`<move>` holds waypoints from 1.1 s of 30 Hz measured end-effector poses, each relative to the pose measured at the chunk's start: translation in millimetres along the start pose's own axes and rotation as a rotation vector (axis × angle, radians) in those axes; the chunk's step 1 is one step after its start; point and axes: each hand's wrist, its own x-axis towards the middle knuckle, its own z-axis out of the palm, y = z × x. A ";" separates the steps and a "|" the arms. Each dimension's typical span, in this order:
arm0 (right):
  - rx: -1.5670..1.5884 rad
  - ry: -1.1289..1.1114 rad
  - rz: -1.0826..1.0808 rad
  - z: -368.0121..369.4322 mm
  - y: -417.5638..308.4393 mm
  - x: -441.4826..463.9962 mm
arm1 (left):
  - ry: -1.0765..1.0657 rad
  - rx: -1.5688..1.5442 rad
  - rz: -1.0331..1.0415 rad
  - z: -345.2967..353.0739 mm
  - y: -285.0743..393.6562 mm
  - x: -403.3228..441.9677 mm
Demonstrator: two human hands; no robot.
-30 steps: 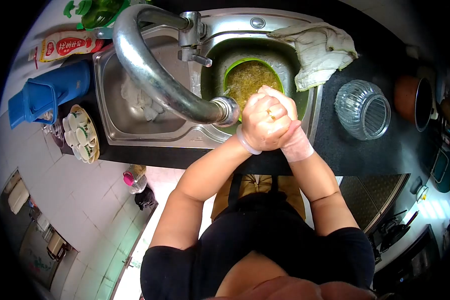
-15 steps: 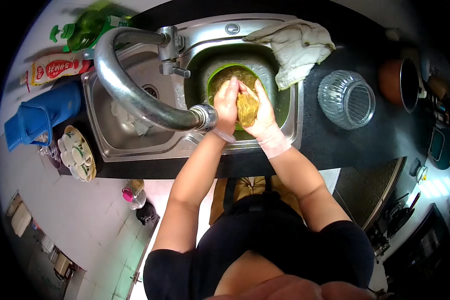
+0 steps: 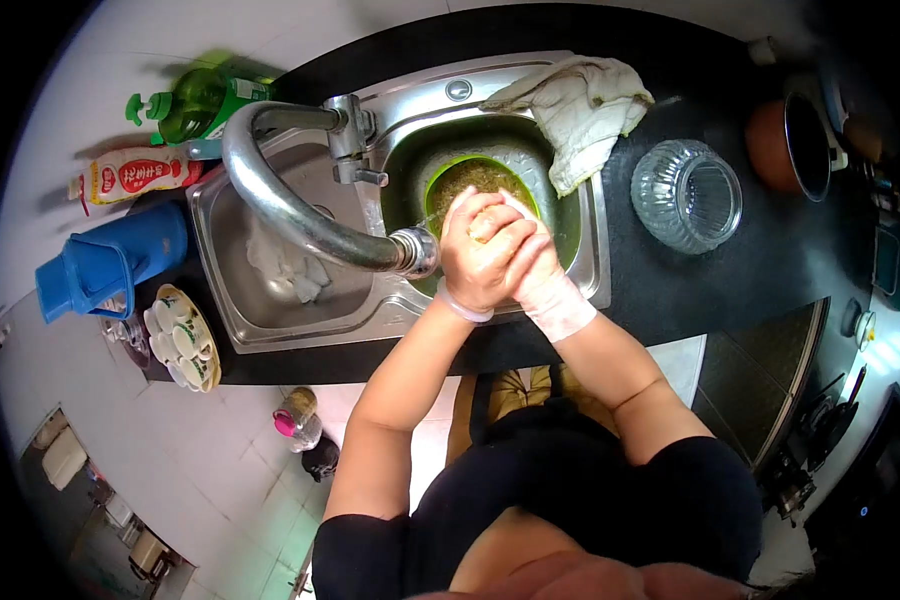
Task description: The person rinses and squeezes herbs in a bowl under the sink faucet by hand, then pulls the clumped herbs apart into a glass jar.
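Note:
My left hand and my right hand are clasped together, fingers wrapped round a yellow-green clump of wet shreds. Only a little of the clump shows between the fingers; its exact kind cannot be made out. Just beyond the hands, a bright green basin stands in the right sink bowl, holding brownish water with bits in it. A bangle circles my left wrist, and a pale wrap covers my right one.
The curved metal faucet arches close to my left hand. A crumpled white bag lies in the left sink bowl. A white cloth drapes over the sink's right corner, beside a ribbed glass bowl. Left stand a blue jug and a cup tray.
My hands have closed tightly round the clump, which lay exposed between them before. They have moved slightly toward me, off the middle of the basin. The whole view has shifted a little.

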 end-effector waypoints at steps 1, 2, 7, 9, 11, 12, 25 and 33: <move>-0.172 0.071 -0.044 13.8 -1.2 -5.5 | -0.004 -0.038 0.037 -2.0 -1.7 -0.2; -0.285 0.118 -0.076 29.8 -2.7 -11.8 | -0.007 -0.075 0.078 -3.4 -3.7 1.7; -0.723 0.097 -0.238 66.4 4.2 -34.8 | -0.019 -0.097 0.142 -15.5 15.9 18.9; -0.903 -0.077 -0.361 40.3 -3.7 -28.2 | -0.016 -0.094 0.201 -14.0 12.5 22.0; -1.006 -0.176 -0.417 41.6 -2.8 -30.0 | 0.000 -0.043 0.179 -14.2 19.4 25.4; -1.021 -0.188 -0.412 45.5 -2.3 -34.2 | 0.016 -0.050 0.188 -12.0 17.8 24.8; -1.172 -0.181 -0.480 17.6 -7.7 -12.4 | 0.117 -0.027 0.177 -3.5 6.0 25.4; -1.017 -0.141 -0.409 11.6 -4.0 -8.0 | 0.039 0.011 0.142 2.2 0.4 14.7</move>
